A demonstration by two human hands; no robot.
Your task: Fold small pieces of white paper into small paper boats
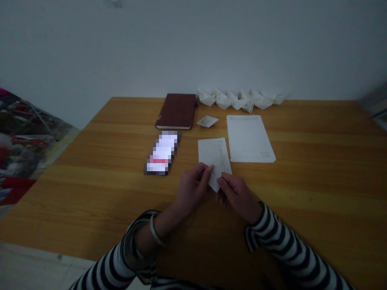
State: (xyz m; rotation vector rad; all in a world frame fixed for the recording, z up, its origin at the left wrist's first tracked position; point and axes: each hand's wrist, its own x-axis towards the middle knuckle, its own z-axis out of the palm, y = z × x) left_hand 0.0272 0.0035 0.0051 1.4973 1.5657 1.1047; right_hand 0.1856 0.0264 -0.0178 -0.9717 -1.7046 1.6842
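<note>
Between my two hands is a small lined sheet of paper [212, 152], white with faint print along its right side. Its near end comes to a point, with the lower corners folded in. My left hand [193, 185] pinches the paper's left edge between thumb and fingers. On the other edge, my right hand [237, 195] grips it with the thumb on top and some fingers curled beneath. Just beyond the paper lies a small folded paper piece [207, 121], diamond-shaped. A larger lined sheet [250, 139] rests flat to the right.
A phone [163, 153] with a lit, blurred screen lies left of my hands. Behind it is a dark red notebook [177, 111]. Several folded paper boats [237, 100] line the back of the wooden table [317, 161], against the wall. Clutter [24, 141] shows beyond the left edge.
</note>
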